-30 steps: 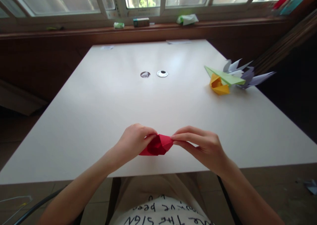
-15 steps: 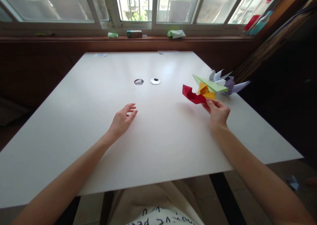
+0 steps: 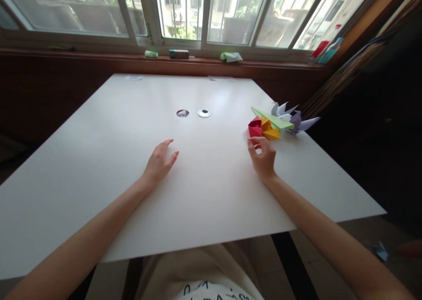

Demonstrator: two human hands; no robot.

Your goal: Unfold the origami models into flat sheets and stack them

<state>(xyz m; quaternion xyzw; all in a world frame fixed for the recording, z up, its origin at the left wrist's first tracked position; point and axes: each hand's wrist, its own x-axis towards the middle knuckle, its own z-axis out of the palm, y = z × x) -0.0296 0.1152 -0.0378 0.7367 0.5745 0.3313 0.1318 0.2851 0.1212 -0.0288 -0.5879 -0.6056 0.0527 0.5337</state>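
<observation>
My right hand [image 3: 263,158] is closed in a pinch at the near lower edge of a red origami boat [image 3: 255,127]; thumb and forefinger make a ring. The boat stands against a yellow folded-paper piece [image 3: 271,132] of similar make. Behind them lie a light green paper plane [image 3: 273,118], a white paper crane [image 3: 281,110] and a purple paper crane [image 3: 301,122]. My left hand [image 3: 158,162] hovers at or rests on the white tabletop, empty, with fingers apart.
The white table [image 3: 204,203] has two round inserts, a dark one [image 3: 182,113] and a silver-rimmed one [image 3: 203,113]. A window sill beyond holds a tissue pack [image 3: 231,57], a small box [image 3: 179,53] and bottles [image 3: 330,50]. A dark curtain hangs at right.
My right hand has moved left and nearer to me. The red boat has turned and now sits beside the yellow piece. My left hand's fingers have spread slightly; the view has tilted a little.
</observation>
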